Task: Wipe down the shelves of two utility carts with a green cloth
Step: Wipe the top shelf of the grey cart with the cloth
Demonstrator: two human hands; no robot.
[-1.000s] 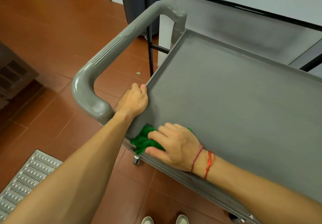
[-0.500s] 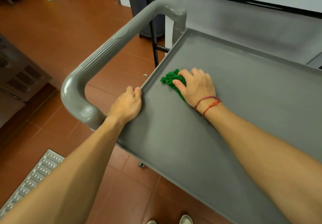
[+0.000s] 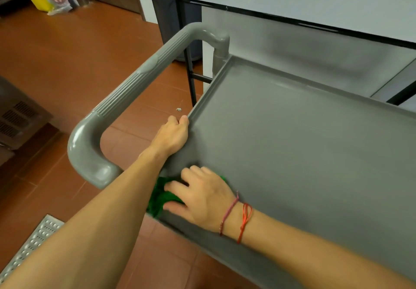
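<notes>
Reddish-brown floor tiles point(image 3: 67, 63) surround a grey plastic utility cart, on whose flat top shelf point(image 3: 292, 142) a person's right hand point(image 3: 202, 196) curls its fingers over a bunched green cloth point(image 3: 161, 196) at the near left corner. Meanwhile the left hand point(image 3: 172, 135) grips the shelf's raised side rim, near the ribbed grey tubular handle point(image 3: 144, 74).

cart shelf point(image 3: 292, 153) fills the right side | handle point(image 3: 144, 81) off its left end, over the floor point(image 3: 67, 52) | left hand point(image 3: 172, 136) on shelf's left rim | cloth point(image 3: 159, 196) in shelf's near-left corner, under right hand point(image 3: 202, 198) | floor grate point(image 3: 33, 243) near left, beside left forearm | bin point(image 3: 166, 18) behind handle's far post
</notes>
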